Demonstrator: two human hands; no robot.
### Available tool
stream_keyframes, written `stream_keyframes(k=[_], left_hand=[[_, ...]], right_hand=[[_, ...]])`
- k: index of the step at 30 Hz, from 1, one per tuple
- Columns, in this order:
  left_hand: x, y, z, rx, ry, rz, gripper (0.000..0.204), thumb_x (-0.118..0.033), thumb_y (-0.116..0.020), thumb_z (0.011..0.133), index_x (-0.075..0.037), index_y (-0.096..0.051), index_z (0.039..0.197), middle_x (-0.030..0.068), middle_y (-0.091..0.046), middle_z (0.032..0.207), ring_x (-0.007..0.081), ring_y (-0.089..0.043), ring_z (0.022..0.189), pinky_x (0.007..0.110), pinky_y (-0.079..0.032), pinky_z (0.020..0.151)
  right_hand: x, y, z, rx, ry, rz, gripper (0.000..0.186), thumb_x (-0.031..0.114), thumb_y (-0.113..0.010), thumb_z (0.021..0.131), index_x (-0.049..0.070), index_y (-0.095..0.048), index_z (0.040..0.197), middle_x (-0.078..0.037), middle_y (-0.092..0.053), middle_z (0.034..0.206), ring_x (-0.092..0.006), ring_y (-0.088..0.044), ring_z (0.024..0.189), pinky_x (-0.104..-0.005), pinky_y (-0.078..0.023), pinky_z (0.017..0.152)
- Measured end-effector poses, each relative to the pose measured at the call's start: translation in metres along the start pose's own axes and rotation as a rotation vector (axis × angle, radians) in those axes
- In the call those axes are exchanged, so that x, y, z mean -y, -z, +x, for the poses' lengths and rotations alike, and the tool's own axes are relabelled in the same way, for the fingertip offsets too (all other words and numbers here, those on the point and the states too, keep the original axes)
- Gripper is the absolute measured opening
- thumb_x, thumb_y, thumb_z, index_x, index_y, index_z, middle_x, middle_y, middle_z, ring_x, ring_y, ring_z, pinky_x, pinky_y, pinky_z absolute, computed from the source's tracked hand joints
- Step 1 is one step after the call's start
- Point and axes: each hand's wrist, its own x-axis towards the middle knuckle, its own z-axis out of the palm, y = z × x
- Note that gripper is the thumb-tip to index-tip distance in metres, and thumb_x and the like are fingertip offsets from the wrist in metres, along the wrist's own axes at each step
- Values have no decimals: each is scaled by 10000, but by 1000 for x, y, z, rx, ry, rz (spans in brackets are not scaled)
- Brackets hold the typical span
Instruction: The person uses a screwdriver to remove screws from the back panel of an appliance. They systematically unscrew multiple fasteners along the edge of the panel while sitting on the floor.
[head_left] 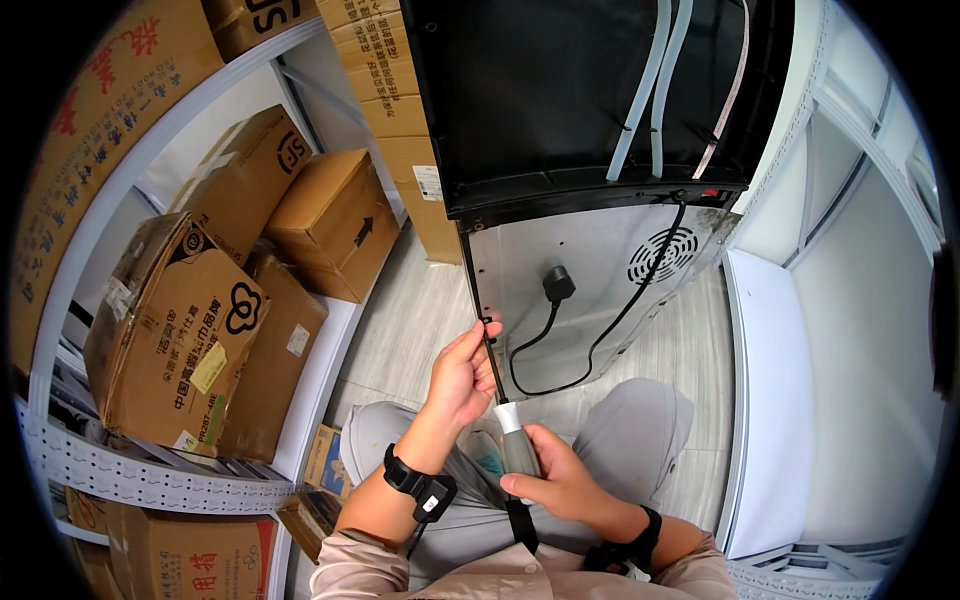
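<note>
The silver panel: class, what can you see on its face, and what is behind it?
On the silver panel is a round vent, with a black cord and plug in front. Behind, the inside of the machine is hidden: the panel covers it, and the vent shows only darkness.

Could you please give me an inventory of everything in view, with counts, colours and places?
Screwdriver: one, grey-and-white handle, lower centre
Appliance: one, black above, grey below, centre to top
Tubes: three, two pale blue, one whitish, on the black section
Power cord with plug: one, black, at the grey section
Shelving: at least two units, white, left and right
Cardboard boxes: several, brown, left side
Floor: pale grey, between shelving
Trousers: one pair, grey, lower centre
Wrist straps: two, black, one per wrist
Left hand: one, bare, fingers at the screwdriver's shaft
Right hand: one, bare, fingers around the handle
</note>
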Motion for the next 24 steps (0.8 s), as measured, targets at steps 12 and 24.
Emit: stream_keyframes(k=[12, 24], left_hand=[[-3, 8, -3, -159, -222, -62, 210, -250, -474, 988, -101, -495, 841, -56, -277, 551, 75, -243, 477, 228, -224, 432], [15, 9, -15, 17, 167, -234, 192, -227, -407, 876, -106, -481, 747, 1, -440, 595, 110, -335, 486, 247, -285, 458]], right_hand=[[4, 18, -15, 21, -114, -196, 461, -8, -570, 773, 20, -422, 1209, -47, -543, 875, -98, -548, 694, -261, -442, 588], [4, 14, -3, 6, -20, -66, 482, -25, -543, 765, 13, -402, 1224, -58, -557, 804, -118, -518, 643, -263, -427, 557]])
